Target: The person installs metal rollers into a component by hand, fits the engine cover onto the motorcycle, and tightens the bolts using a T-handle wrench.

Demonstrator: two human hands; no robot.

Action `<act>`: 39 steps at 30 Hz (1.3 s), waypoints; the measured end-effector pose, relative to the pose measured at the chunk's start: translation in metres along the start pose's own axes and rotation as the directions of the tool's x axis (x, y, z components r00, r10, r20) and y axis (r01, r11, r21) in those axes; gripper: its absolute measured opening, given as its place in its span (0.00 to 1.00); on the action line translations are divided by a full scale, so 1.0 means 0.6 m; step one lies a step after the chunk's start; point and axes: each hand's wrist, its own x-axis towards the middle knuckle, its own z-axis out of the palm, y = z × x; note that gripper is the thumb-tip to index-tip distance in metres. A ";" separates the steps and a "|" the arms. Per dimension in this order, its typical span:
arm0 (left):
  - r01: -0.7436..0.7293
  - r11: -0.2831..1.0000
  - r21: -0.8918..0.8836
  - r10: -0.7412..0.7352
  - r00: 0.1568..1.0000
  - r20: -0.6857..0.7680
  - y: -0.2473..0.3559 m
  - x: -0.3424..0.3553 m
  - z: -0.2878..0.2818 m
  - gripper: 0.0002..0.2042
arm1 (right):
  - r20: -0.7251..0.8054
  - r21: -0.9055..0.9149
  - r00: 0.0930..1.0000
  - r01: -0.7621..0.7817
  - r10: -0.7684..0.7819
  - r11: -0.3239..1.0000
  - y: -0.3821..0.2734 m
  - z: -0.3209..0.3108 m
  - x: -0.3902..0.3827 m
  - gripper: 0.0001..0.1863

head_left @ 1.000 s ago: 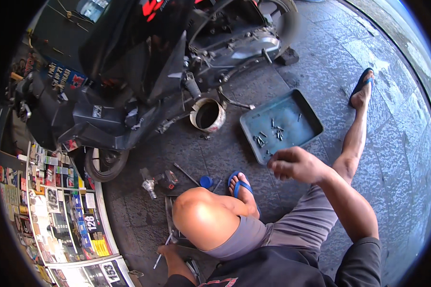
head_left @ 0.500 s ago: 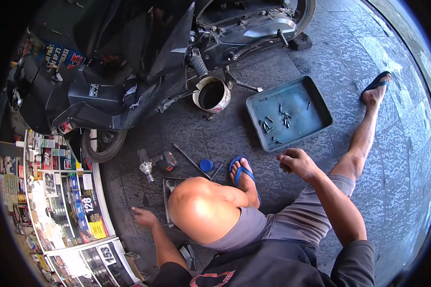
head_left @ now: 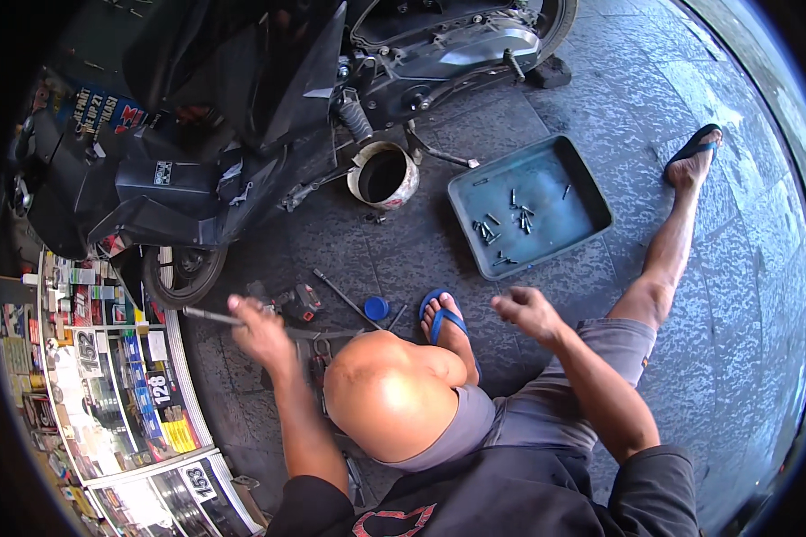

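My left hand [head_left: 261,336] is raised at the left, its fingers closed round a slim metal rod-shaped tool [head_left: 208,315]. The rod's end sticks out to the left; its exact kind is unclear. My right hand [head_left: 530,313] hangs just below the near edge of a teal plastic tray [head_left: 488,268], fingers curled together. Whatever they may pinch is hidden. Several loose bolts [head_left: 524,217] lie scattered in the tray. Partly behind my left hand is a cordless power tool [head_left: 301,302] on the floor. A long metal bar [head_left: 345,298] lies beside a round blue cap [head_left: 376,309].
A partly stripped black scooter [head_left: 269,134] spans the upper left. Below its frame stands a round container of dark liquid [head_left: 412,186]. A glass display case [head_left: 107,358] borders the left side. Pliers [head_left: 319,358] lie by my bent knee.
My left hand has risen up from the floor beside my knee and now holds the metal rod. My right hand has shifted slightly left and down; its fingers stay curled.
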 end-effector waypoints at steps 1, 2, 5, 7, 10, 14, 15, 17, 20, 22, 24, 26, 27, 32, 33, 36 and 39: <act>0.129 0.974 -0.185 -0.110 0.988 0.109 0.004 -0.015 0.047 0.24 | 0.039 0.046 0.994 0.101 -0.103 0.994 -0.002 0.015 0.007 0.31; 0.185 0.904 -0.385 -0.091 0.964 0.250 0.003 -0.032 0.098 0.23 | 0.061 0.049 0.989 0.133 -0.136 0.990 -0.005 0.030 0.014 0.40; 0.653 0.648 -0.392 -0.378 0.723 0.579 -0.016 -0.081 0.244 0.22 | 0.090 0.015 0.939 0.333 -0.333 0.943 -0.020 0.046 0.031 0.62; 0.865 0.476 -0.161 -0.489 0.412 0.769 -0.043 -0.123 0.324 0.21 | 0.005 0.153 0.918 0.391 -0.396 0.908 -0.024 0.036 0.032 0.50; 0.938 0.331 0.101 -0.583 0.119 0.804 -0.094 -0.192 0.408 0.20 | -0.019 0.398 0.955 0.278 -0.295 0.874 -0.011 -0.011 0.013 0.23; 0.657 0.635 0.406 -0.522 -0.022 0.853 -0.178 -0.250 0.477 0.23 | -0.096 0.596 0.989 0.147 -0.111 0.789 0.039 -0.049 -0.039 0.16; 0.520 0.764 0.382 -0.487 0.077 0.870 -0.202 -0.249 0.501 0.24 | -0.170 0.654 0.981 0.184 -0.095 0.733 0.052 -0.058 -0.050 0.16; 0.049 0.919 0.390 -0.384 0.326 0.864 -0.249 -0.238 0.554 0.23 | -0.243 0.702 0.967 0.227 -0.072 0.676 0.074 -0.074 -0.062 0.15; -0.675 0.691 0.260 0.113 0.455 0.883 -0.304 -0.210 0.614 0.12 | -0.370 0.722 0.929 0.275 0.017 0.635 0.092 -0.096 -0.062 0.13; -0.750 0.624 0.221 0.149 0.392 0.908 -0.324 -0.198 0.638 0.11 | -0.396 0.745 0.918 0.305 0.026 0.593 0.095 -0.107 -0.055 0.13; -0.809 0.541 0.231 0.109 0.340 0.934 -0.334 -0.189 0.658 0.11 | -0.424 0.731 0.905 0.313 0.044 0.607 0.093 -0.112 -0.047 0.13; -0.827 0.473 0.305 -0.036 0.328 0.944 -0.340 -0.187 0.672 0.13 | -0.385 0.735 0.923 0.295 0.017 0.610 0.090 -0.114 -0.041 0.14; -0.810 0.513 0.285 -0.006 0.328 0.944 -0.341 -0.186 0.675 0.10 | -0.382 0.732 0.924 0.280 0.033 0.621 0.089 -0.113 -0.037 0.14; -0.765 0.630 0.133 0.181 0.311 0.933 -0.331 -0.196 0.671 0.07 | -0.370 0.698 0.929 0.263 0.021 0.666 0.081 -0.109 -0.039 0.15; -0.668 0.739 0.083 0.222 0.358 0.907 -0.323 -0.202 0.665 0.07 | -0.376 0.672 0.926 0.255 0.024 0.695 0.079 -0.109 -0.043 0.15; -0.511 0.860 0.008 0.258 0.448 0.856 -0.283 -0.224 0.640 0.06 | -0.373 0.641 0.928 0.248 0.013 0.727 0.071 -0.108 -0.055 0.16; -0.077 0.995 0.056 -0.003 0.562 0.827 -0.232 -0.234 0.623 0.05 | -0.358 0.651 0.933 0.272 -0.029 0.708 0.061 -0.106 -0.065 0.16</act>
